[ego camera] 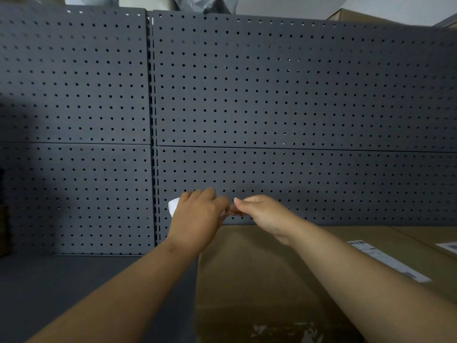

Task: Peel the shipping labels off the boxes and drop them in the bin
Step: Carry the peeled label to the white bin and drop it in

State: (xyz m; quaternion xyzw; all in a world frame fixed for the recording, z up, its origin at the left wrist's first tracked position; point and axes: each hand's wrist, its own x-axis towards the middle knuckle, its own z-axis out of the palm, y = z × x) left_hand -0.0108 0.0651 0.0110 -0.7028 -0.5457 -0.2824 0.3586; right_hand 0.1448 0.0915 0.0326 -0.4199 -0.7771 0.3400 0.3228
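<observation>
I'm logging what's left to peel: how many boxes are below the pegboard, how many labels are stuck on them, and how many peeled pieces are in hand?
Cardboard boxes: 2, the large box and the box at the right edge
Stuck labels: 2, the long label and the label at the right edge
Held in the left hand: 1, the peeled white piece
Total: 5

The pegboard (pixel 272 95) is dark grey with black holes, the box (pixel 259 280) brown, its label (pixel 389 261) and the held scrap (pixel 173 206) white.

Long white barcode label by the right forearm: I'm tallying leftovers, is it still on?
Still on: the long white barcode label lies flat on the brown cardboard box, edges unlifted.
</observation>
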